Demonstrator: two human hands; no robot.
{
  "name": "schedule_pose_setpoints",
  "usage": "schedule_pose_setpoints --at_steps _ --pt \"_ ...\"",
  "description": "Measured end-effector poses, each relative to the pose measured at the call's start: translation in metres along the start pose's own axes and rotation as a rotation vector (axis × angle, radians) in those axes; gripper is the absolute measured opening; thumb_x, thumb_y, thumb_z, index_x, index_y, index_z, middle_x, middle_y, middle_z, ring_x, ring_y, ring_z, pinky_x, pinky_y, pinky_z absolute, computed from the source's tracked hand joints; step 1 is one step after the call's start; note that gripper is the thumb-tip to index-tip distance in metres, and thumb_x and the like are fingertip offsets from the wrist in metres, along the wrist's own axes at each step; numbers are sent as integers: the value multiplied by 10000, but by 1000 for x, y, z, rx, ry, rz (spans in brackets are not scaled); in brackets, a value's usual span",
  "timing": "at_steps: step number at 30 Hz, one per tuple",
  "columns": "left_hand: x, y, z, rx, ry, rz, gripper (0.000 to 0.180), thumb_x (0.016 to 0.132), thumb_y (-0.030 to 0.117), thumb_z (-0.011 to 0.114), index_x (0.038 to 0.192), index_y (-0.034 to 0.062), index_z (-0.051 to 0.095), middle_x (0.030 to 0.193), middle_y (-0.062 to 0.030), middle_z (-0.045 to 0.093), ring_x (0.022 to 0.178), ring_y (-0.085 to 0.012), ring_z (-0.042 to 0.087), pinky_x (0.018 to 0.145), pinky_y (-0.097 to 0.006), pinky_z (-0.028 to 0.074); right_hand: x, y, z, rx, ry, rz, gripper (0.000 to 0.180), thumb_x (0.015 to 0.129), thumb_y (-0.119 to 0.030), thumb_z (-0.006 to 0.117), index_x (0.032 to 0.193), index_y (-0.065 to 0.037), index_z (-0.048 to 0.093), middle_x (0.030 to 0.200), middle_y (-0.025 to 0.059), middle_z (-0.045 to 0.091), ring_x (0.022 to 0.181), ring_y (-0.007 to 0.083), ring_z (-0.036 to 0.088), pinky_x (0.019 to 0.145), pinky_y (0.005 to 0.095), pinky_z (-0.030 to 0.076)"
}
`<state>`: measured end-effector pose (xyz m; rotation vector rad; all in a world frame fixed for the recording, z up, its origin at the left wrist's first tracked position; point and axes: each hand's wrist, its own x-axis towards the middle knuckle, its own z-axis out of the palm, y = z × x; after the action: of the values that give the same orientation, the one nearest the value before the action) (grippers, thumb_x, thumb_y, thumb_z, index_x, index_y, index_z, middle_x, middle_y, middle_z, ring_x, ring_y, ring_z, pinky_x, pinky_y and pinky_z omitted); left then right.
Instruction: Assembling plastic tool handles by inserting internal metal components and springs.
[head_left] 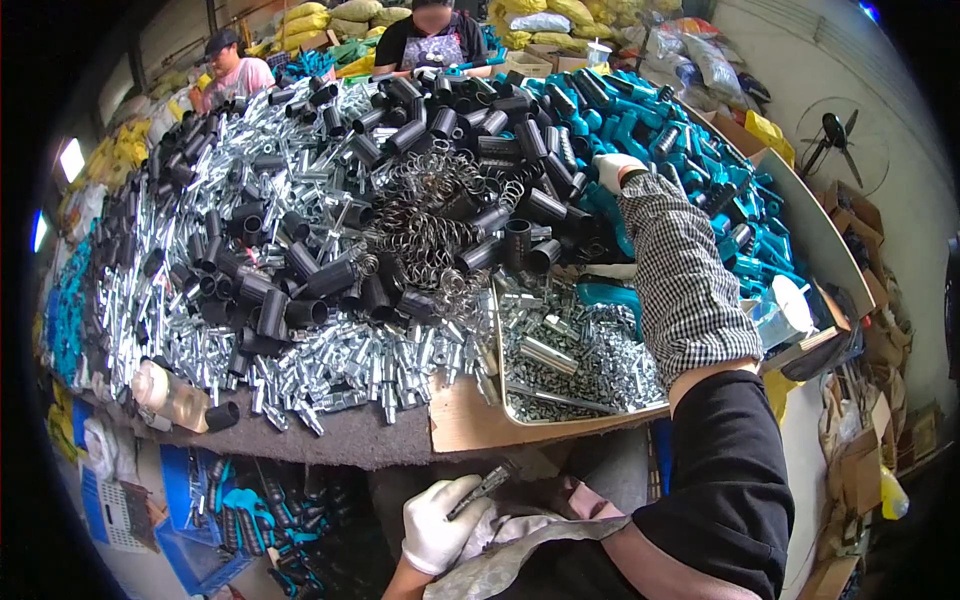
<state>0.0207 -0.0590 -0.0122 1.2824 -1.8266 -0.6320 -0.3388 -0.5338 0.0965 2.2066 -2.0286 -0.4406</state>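
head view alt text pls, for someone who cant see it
A person's white-gloved right hand reaches across a worktable into a pile of teal plastic fittings, while the gloved left hand holds a small metal part near the lap. Black tubes, wire springs and silver metal pieces cover the table.

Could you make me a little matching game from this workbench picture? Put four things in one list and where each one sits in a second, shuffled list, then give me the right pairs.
Things:
1. teal plastic parts
2. wire springs
3. metal tray of small silvery bits
4. thin metal piece

Places:
A. in the gloved left hand, low, below the table edge
B. piled at the far right, where the gloved right hand reaches
C. tangled in the middle, among black tubes
D. at the near edge of the table, under the checked sleeve

Pairs: 1-B, 2-C, 3-D, 4-A
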Motion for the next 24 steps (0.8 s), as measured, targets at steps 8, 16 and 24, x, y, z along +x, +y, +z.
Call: schedule_pose_setpoints --at_steps 8,16,24 --pt "-18 20 -11 -25 35 5 282 736 45 800 1002 6 714 848 -166 697 709 -316 692 650 -360 550 -65 1 -17 -30 427 -134 270 795 -119 612 1040 -119 725 958 181 722 973 379 685 803 464 553" --pt "-40 52 -10 -26 -32 67 267 758 27 779 1009 -21 703 846 -174 686 713 -317 679 661 -360 544 -271 -2 -65 488 929 -308 354 832 -315 730 1090 -72 720 959 166 722 863 307 705 789 345 543" --pt "-55 64 -6 -68 -38 80 276 742 0 753 1003 -68 694 897 -199 698 783 -303 699 721 -327 539 -360 -10 6 783 517 -318 364 781 -200 770 1089 -17 703 964 125 722 912 194 695 833 314 545"
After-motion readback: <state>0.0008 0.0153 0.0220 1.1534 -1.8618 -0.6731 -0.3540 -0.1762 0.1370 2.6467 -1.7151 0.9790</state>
